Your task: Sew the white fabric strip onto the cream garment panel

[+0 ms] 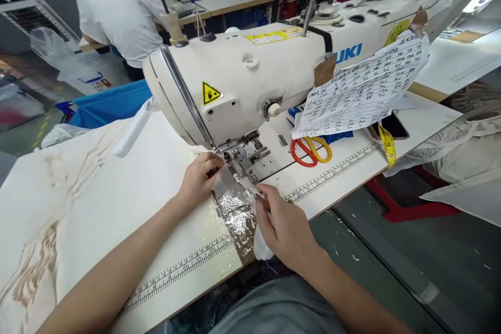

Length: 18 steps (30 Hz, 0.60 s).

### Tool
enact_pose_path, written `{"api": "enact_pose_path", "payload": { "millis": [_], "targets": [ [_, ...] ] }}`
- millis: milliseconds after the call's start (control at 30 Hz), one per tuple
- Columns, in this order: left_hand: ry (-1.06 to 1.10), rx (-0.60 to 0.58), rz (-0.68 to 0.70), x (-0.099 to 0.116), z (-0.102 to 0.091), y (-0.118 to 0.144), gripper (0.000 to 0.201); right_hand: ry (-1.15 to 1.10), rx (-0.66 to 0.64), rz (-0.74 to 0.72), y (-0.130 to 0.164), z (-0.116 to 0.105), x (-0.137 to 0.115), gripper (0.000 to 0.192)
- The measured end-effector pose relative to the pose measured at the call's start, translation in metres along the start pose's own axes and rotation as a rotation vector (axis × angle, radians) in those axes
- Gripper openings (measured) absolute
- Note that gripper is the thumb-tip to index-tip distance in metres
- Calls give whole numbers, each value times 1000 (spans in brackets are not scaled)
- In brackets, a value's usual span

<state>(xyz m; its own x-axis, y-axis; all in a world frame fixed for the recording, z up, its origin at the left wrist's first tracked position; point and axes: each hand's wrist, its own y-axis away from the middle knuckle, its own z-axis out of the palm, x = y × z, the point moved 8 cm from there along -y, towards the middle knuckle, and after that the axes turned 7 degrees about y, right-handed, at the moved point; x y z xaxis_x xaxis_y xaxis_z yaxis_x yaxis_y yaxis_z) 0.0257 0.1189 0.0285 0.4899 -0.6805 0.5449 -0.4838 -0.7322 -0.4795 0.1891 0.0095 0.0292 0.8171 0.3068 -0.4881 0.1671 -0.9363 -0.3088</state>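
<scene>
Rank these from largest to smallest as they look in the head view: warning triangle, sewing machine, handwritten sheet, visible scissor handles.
1. Sewing machine
2. Handwritten sheet
3. Scissor handles, red and orange together
4. Warning triangle
This ranks apparent size only.

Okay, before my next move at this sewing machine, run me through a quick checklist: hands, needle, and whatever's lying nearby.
1. Right hand grips the white cloth: ok, part of it hangs below the fingers.
2. Left hand pinching securely: cannot tell; its fingers are beside the sewing machine's needle area.
3. Fingers clear of the needle: cannot tell; too small to make out.
4. Red and yellow scissor handles clear of both hands: ok, they lie apart.
5. Written sheet clear of both hands: ok, against the machine's front.
</scene>
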Motion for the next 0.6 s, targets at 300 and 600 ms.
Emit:
{"api": "enact_pose_path", "payload": {
  "millis": [300,600],
  "targets": [
    [92,0,-80,-4,-3,-3,18,158,178,-98,-20,6,-9,30],
    [109,32,-105,-6,-3,-4,19,216,38,-53,-25,16,-6,28]
  ]
}}
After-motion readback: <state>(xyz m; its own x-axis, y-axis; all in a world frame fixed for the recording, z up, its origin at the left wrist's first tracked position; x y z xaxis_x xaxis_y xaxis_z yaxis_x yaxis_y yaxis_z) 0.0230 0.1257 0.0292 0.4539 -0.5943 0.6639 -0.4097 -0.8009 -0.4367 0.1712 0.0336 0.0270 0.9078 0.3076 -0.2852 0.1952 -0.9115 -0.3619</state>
